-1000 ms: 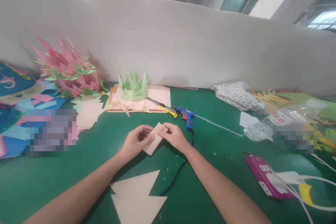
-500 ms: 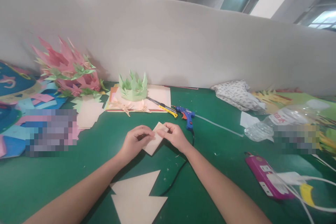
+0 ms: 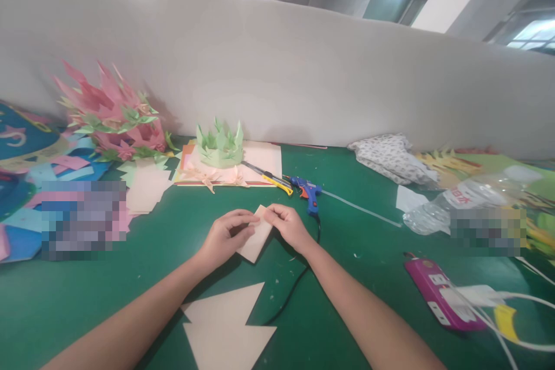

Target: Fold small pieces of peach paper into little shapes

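A small folded piece of cream paper [image 3: 255, 245] is held between my two hands over the green table. My right hand [image 3: 287, 225] pinches its upper right edge between thumb and fingers. At its left side, my left hand [image 3: 229, 237] has its fingers curled with thumb and fingertips closed on the paper. Below my hands lie cream paper pieces with pointed corners [image 3: 229, 341]. Beyond them, a blue glue gun [image 3: 309, 192] rests on its side with a glue stick in its back, beside a yellow-and-black utility knife [image 3: 277, 182].
A green paper crown [image 3: 220, 144] stands on stacked paper sheets [image 3: 264, 159] at the back. Pink paper crowns [image 3: 125, 110] and paper scraps fill the left. A magenta power strip [image 3: 442, 295] with white cables, a plastic bottle [image 3: 463, 196] and a patterned cloth [image 3: 392, 156] lie right.
The folded paper has turned slightly more upright and its lower corner sits a little lower. My right fingers have shifted slightly along its top edge.
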Tool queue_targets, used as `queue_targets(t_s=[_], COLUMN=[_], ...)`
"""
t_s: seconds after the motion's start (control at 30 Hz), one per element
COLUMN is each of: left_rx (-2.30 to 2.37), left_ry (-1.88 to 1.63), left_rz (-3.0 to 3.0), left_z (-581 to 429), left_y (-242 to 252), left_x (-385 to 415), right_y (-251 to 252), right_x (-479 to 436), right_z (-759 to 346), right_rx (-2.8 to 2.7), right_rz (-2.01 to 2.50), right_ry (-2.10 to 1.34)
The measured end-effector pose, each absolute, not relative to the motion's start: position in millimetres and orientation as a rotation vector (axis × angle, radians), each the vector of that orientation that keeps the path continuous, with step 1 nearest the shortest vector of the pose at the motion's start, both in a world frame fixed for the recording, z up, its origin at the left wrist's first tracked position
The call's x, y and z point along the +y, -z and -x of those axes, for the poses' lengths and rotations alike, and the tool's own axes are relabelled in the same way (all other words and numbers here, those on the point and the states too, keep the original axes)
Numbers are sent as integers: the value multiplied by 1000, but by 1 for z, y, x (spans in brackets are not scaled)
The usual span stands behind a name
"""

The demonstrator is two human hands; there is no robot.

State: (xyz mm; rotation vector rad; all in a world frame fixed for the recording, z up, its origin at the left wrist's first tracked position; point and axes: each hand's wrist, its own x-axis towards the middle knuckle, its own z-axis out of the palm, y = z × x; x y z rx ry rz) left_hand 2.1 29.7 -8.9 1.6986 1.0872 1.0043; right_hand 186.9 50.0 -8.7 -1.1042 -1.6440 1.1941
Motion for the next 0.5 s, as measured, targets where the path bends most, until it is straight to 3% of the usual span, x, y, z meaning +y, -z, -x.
queue_targets(t_s=[0.5], left_rx=[1052], left_ry=[-961], left_rz=[-1699], left_z=[-2], left_y=[7], left_x=[30], right_y=[9], right_x=[50], right_z=[-188], right_rx=[-1645], right_rz=[1138], right_ry=[-1199])
